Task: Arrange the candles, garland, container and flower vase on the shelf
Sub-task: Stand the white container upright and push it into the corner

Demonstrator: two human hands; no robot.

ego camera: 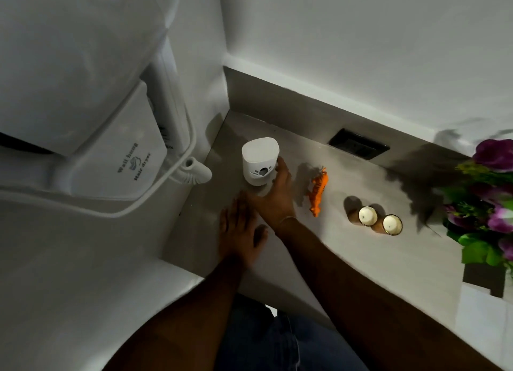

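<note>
A white container (260, 161) stands upright near the left end of the grey shelf (347, 248). My right hand (277, 193) touches its right side, fingers and thumb curled around its base. Flat on the shelf just in front of the container rests my left hand (239, 232), fingers spread and holding nothing. An orange garland (318, 191) lies to the right of my right hand. Two candles in brown holders (367, 216) (392, 224) stand side by side further right. A vase of purple flowers and green leaves (488, 201) is at the right edge, partly cut off.
A white wall-hung hair dryer (116, 159) with its cord and nozzle (194, 172) hangs on the left wall, close to the container. A black socket plate (358, 144) sits in the shelf's back wall. White walls enclose the shelf at the left and back.
</note>
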